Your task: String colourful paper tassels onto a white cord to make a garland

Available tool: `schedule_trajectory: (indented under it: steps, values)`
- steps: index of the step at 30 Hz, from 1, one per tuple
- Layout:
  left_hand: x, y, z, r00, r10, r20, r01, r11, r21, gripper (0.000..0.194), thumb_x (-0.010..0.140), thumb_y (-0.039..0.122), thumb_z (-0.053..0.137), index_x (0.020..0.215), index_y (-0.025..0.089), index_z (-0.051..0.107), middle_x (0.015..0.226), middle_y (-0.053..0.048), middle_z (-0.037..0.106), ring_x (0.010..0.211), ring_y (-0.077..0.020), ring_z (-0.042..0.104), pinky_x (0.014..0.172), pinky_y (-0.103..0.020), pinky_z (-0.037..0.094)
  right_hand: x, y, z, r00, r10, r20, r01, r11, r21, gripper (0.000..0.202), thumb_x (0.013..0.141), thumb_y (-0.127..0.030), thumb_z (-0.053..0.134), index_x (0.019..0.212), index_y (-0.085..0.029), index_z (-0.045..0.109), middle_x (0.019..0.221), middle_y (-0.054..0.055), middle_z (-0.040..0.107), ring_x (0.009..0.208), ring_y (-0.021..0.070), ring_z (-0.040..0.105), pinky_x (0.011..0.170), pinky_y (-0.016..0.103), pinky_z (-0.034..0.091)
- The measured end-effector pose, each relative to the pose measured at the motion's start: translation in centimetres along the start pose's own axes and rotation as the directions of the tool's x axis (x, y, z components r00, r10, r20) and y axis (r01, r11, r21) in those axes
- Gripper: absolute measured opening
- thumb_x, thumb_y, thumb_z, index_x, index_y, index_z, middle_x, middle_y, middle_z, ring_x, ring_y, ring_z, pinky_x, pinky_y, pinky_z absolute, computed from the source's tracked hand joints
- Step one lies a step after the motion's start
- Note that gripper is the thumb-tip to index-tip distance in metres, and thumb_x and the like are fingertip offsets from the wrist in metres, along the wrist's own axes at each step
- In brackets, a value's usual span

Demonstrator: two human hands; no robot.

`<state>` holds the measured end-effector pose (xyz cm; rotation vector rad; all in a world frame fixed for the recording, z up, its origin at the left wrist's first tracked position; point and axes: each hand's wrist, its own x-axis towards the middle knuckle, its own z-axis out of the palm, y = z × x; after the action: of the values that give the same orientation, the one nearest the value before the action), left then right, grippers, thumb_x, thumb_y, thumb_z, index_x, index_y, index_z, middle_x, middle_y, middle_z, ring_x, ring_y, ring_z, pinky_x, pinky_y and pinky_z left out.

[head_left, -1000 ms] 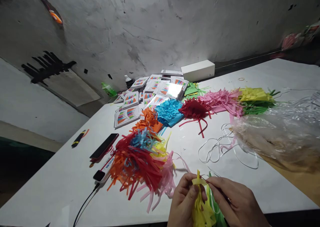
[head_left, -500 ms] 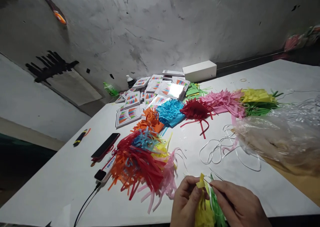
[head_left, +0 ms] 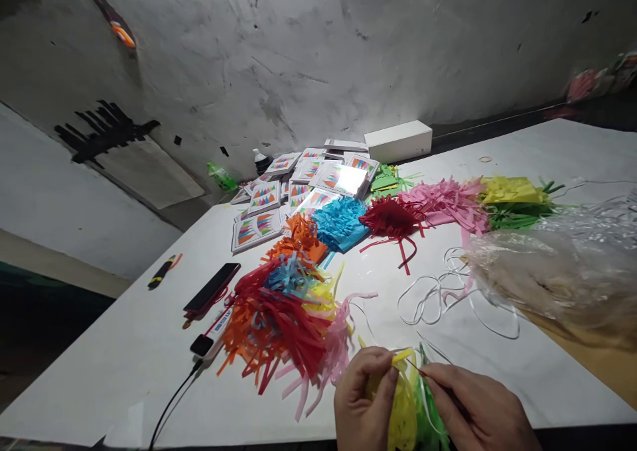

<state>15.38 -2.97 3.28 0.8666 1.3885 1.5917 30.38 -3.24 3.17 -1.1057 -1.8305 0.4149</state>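
Yellow fringed paper [head_left: 402,404] pinched at its folded top by the left hand [head_left: 362,404], thumb and forefinger closed on the bent tab so the cut strips hang free toward the lap rather than crumple. Green fringed paper [head_left: 428,408] tucked just beside it, touching, between both hands at the near edge of the bench [head_left: 124,365]. Right hand [head_left: 475,408] curled, fingertips narrowed to a fine pinch around what looks like a thin white string [head_left: 423,371] near the yellow top; too slender to tell exactly how gripped. Wrists low and close together, palms turned inward, knuckles up, a pose suited to small careful fingerwork. Probably held near the body for control and light. Farther out, a mixed heap of red, orange, blue and pink strips [head_left: 283,318] lying just left of the hands, likely set within easy reach. Sorted colour piles in a row beyond: orange [head_left: 298,235], blue [head_left: 341,222], dark red [head_left: 391,219], pink [head_left: 445,199], yellow over green [head_left: 512,199]. Loose white loops of string [head_left: 448,298] on the bare bench between row and hands. Clear plastic bag [head_left: 552,272] bunched at right. Printed cards [head_left: 298,186], white box [head_left: 398,140], phone [head_left: 212,288] and cable [head_left: 172,398] well apart at left and back.
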Motion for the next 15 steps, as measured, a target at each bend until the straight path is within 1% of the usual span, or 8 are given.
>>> schedule_trajectory:
  steps: [2,3,8,15]
  values:
    - [-0.14,0.03,0.11,1.000,-0.010,-0.007,0.010,1.000,-0.016,0.024,0.058,0.045,0.091,0.063,0.027,0.077,0.076,-0.001,0.075,0.076,-0.0189,0.068,0.068,-0.023,0.055,-0.09,0.06,0.13,0.999,0.000,0.046,-0.001,1.000,0.009,0.019,0.096,-0.019,0.046,0.097,-0.026,0.063,0.070,-0.003,0.073,0.058,0.0150,0.073,0.053,0.022,0.060]
    - [-0.20,0.03,0.16,1.000,-0.007,-0.007,0.007,1.000,-0.022,0.024,0.058,0.045,0.091,0.063,0.027,0.077,0.076,-0.001,0.074,0.075,-0.0182,0.068,0.068,-0.022,0.055,-0.13,0.09,0.16,0.999,-0.004,0.049,0.004,1.000,0.007,0.019,0.096,-0.018,0.046,0.098,-0.026,0.063,0.070,-0.002,0.073,0.059,0.0147,0.073,0.054,0.022,0.060]
    - [-0.32,-0.10,0.27,1.000,-0.011,0.003,0.011,0.999,-0.039,0.025,0.059,0.044,0.091,0.062,0.025,0.075,0.075,0.000,0.072,0.075,-0.0168,0.066,0.069,-0.020,0.053,-0.25,0.06,0.04,0.999,-0.012,0.035,0.013,1.000,-0.023,0.017,0.096,-0.019,0.048,0.103,-0.027,0.061,0.075,-0.003,0.075,0.063,0.0147,0.075,0.057,0.022,0.060]
    - [-0.24,-0.53,0.25,0.999,0.008,0.032,-0.006,0.998,-0.067,0.023,0.062,0.040,0.090,0.064,0.025,0.073,0.074,0.000,0.071,0.072,-0.0172,0.066,0.066,-0.022,0.053,-0.06,0.05,0.17,1.000,-0.011,0.014,0.012,1.000,-0.025,0.017,0.095,-0.018,0.047,0.101,-0.025,0.061,0.072,-0.002,0.073,0.060,0.0152,0.073,0.055,0.022,0.059]
